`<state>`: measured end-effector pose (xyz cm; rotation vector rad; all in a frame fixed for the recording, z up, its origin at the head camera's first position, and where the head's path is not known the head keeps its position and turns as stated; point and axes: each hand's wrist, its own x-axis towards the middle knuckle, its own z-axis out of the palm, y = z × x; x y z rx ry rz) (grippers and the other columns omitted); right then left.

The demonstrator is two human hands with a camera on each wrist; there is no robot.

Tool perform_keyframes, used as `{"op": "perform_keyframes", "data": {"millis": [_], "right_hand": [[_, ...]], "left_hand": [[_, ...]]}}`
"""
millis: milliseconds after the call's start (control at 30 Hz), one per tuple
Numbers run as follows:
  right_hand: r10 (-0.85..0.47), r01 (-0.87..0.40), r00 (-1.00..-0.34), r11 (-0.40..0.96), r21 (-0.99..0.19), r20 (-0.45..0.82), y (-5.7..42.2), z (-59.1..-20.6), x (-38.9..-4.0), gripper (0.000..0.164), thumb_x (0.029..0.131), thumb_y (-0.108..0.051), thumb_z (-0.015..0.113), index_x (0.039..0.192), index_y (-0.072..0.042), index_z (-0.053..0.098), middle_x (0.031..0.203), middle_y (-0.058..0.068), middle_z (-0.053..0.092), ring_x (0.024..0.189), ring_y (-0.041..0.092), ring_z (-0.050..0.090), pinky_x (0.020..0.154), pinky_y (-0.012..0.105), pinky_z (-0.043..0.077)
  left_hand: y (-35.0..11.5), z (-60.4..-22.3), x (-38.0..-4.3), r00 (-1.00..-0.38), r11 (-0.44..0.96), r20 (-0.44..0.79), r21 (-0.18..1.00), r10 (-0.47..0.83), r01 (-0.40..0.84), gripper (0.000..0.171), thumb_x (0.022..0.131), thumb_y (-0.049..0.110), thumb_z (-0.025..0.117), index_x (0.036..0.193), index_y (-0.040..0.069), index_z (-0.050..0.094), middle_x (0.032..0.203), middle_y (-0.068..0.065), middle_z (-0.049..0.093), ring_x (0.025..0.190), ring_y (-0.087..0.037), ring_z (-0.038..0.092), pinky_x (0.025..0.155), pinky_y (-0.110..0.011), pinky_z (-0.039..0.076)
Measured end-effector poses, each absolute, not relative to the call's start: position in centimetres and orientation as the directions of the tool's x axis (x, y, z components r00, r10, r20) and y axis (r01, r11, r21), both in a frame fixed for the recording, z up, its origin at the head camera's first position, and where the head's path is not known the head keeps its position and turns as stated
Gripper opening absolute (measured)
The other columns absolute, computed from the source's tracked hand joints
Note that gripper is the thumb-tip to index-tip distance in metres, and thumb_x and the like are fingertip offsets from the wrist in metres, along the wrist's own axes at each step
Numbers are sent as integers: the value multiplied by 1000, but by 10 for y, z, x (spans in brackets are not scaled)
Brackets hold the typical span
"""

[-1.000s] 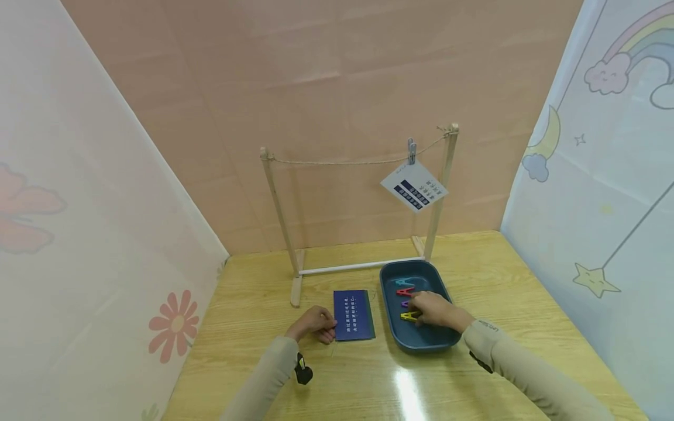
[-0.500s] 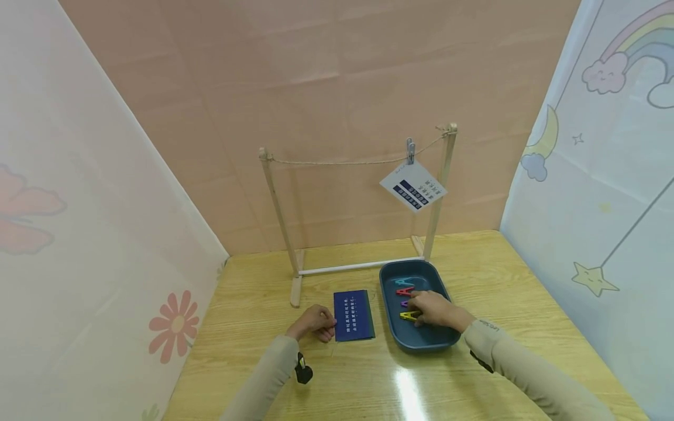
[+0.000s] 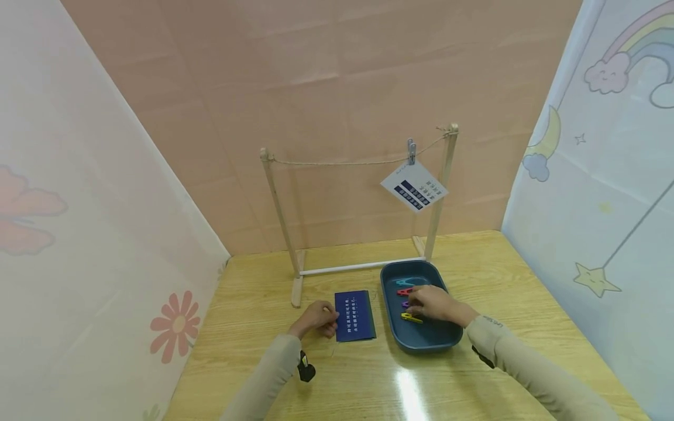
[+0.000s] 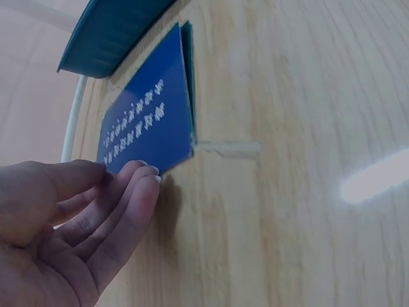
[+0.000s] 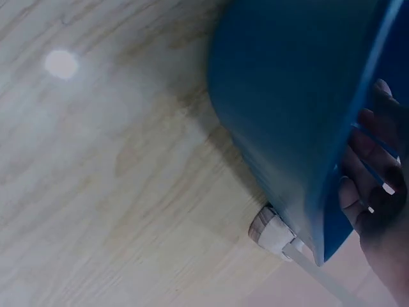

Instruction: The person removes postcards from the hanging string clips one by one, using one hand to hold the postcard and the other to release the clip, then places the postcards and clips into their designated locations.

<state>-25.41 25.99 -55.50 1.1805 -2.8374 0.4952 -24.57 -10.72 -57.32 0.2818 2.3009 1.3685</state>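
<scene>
My left hand (image 3: 322, 318) is at the left edge of a dark blue card (image 3: 354, 316) with white writing. In the left wrist view, thumb and fingers (image 4: 131, 204) pinch the card's near corner, its edge slightly raised over a green-edged card (image 4: 188, 70). My right hand (image 3: 433, 304) reaches into a dark blue tray (image 3: 421, 345), fingers bent down beside a yellow clothespin (image 3: 412, 317) and a purple clothespin (image 3: 405, 304). Its fingertips are partly hidden, so I cannot tell whether they hold a clip. A red clothespin (image 3: 404, 291) and light blue clothespin (image 3: 404, 282) lie farther back.
Behind the tray stands a wooden frame (image 3: 279, 216) with a string (image 3: 337, 163) across its top. A grey clothespin (image 3: 412, 152) holds a white card (image 3: 415, 186) on the string. A white rod (image 3: 358, 267) joins the frame's feet. Decorated sheets enclose the table (image 3: 242, 374).
In the tray, the yellow clothespin has turned and now shows a narrow side. My right fingers have shifted slightly away from me, off its right end. My left hand stays at the card.
</scene>
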Motion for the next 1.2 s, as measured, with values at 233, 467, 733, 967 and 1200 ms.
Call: {"op": "perform_keyframes", "data": {"millis": [233, 467, 733, 967, 1200], "right_hand": [[-660, -692, -720, 665, -282, 214, 261, -548, -263, 12, 92, -20, 72, 85, -11, 72, 75, -9, 53, 64, 3, 47, 52, 22, 45], [-645, -694, -720, 664, -281, 256, 260, -532, -269, 10, 93, -16, 70, 84, -11, 71, 74, -8, 52, 63, 5, 48, 53, 23, 45], [-627, -694, -719, 662, -283, 298, 257, -506, -276, 15, 96, -18, 68, 81, -15, 68, 73, -9, 52, 60, 1, 47, 51, 22, 44], [-615, -700, -710, 670, -247, 344, 257, -482, -288, 17, 95, -23, 69, 81, -13, 70, 73, -9, 53, 61, 3, 51, 53, 24, 48], [-634, -726, -674, 661, -187, 379, 255, -461, -294, 12, 92, -22, 73, 84, -13, 72, 78, -5, 60, 71, 11, 60, 62, 31, 57]], "left_hand": [[-98, -570, -252, -889, 499, -254, 866, 381, -34, 20, 102, 10, 55, 105, -8, 62, 74, -14, 70, 61, -25, 70, 58, -37, 62], [-92, -565, -255, -895, 464, -227, 885, 384, -26, 20, 104, 10, 53, 107, -9, 59, 79, -19, 70, 63, -27, 71, 61, -41, 63], [-85, -555, -261, -905, 388, -177, 921, 388, -14, 24, 104, 7, 50, 113, -15, 55, 82, -25, 69, 71, -37, 71, 71, -52, 61], [-74, -551, -269, -911, 381, -122, 924, 394, 41, 26, 104, 8, 51, 114, -16, 55, 81, -25, 68, 69, -33, 71, 69, -51, 62], [-62, -543, -273, -908, 388, -137, 921, 396, 30, 28, 105, 12, 52, 116, -13, 56, 86, -26, 69, 77, -41, 71, 73, -53, 61]]}}
